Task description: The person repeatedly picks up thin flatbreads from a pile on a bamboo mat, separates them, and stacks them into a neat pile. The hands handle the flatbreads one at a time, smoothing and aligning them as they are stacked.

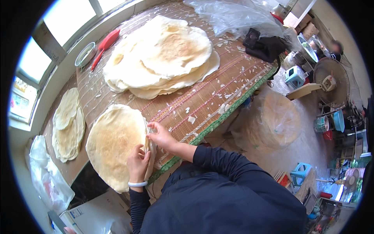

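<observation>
A stack of large, thin, round flatbreads [115, 143] lies before me at the near left end of the table and overhangs its edge. My left hand [138, 164], with a white bangle at the wrist, has its fingertips and thumb on the right-hand rim of the stack. Just above it, my right hand [161, 137] pinches the same rim between thumb and fingers. The layers along that rim look slightly parted and are partly hidden by my fingers. Farther back sits a taller, uneven pile of pale flatbreads [172, 49].
Crumbs litter the slatted mat [201, 96], which has a green fabric border [225, 118]. Folded flatbreads [69, 125] lie at left, near a red brush [108, 42] and a bowl [85, 55]. Plastic-wrapped flatbreads [274, 120] stand at right by a fan [331, 82]; a person [336, 48] is beyond.
</observation>
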### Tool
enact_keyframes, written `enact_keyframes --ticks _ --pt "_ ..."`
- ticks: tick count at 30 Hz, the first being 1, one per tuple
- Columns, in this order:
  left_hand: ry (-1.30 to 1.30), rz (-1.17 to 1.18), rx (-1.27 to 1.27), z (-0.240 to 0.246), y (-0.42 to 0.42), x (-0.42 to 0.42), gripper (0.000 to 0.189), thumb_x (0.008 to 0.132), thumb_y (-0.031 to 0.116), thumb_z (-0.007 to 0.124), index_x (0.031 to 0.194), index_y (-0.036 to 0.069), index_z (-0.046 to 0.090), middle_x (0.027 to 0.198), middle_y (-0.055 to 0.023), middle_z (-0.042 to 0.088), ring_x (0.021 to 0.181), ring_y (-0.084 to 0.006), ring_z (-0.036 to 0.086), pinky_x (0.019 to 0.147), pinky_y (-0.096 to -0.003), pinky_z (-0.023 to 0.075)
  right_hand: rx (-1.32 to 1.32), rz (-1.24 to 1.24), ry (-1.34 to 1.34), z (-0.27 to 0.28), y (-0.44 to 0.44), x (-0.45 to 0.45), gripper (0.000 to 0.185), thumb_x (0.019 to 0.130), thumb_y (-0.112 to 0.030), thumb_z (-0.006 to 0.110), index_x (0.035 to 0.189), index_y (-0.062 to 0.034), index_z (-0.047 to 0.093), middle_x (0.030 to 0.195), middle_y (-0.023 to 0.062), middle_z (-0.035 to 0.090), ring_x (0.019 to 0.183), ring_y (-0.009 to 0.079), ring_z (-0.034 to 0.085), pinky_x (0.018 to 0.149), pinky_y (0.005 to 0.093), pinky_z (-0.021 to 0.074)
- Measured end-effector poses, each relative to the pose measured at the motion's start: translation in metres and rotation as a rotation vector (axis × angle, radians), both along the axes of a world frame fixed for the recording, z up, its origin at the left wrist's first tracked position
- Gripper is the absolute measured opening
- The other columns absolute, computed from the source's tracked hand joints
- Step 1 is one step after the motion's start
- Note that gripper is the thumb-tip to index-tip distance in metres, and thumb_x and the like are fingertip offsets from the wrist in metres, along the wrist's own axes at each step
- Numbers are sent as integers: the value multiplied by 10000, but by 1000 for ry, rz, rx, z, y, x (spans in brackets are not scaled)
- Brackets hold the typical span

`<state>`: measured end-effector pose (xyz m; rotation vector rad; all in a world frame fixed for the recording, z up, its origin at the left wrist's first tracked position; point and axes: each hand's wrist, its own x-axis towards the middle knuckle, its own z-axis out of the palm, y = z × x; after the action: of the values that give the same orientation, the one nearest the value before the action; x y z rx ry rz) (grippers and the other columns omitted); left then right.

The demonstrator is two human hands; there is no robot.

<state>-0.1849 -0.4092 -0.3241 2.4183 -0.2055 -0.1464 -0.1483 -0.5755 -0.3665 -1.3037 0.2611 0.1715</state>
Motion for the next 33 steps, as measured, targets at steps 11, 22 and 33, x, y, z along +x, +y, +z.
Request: enact_keyframes --ticks 11,22,33 --pt "-10 64 72 13 -8 1 217 865 210 711 974 24 687 703 -91 668 619 -230 658 577 -357 508 -99 19 -171 6 3 -5 316 896 -51 594 1199 30 553 968 95 658 878 158 633 809 296 528" --pt "-125 141 204 6 -29 23 266 870 249 669 1064 71 626 745 -131 673 694 -341 664 614 -458 497 -212 173 -317 12 2 2 402 892 -102 565 1276 11 526 1009 175 700 945 290 686 830 386 537" --pt "-7 187 -119 9 73 73 178 903 140 614 950 -18 682 748 -179 684 640 -247 654 620 -369 489 -937 323 -716 7 0 -10 302 837 -152 660 1100 -16 605 1020 147 670 1023 321 625 936 437 474"
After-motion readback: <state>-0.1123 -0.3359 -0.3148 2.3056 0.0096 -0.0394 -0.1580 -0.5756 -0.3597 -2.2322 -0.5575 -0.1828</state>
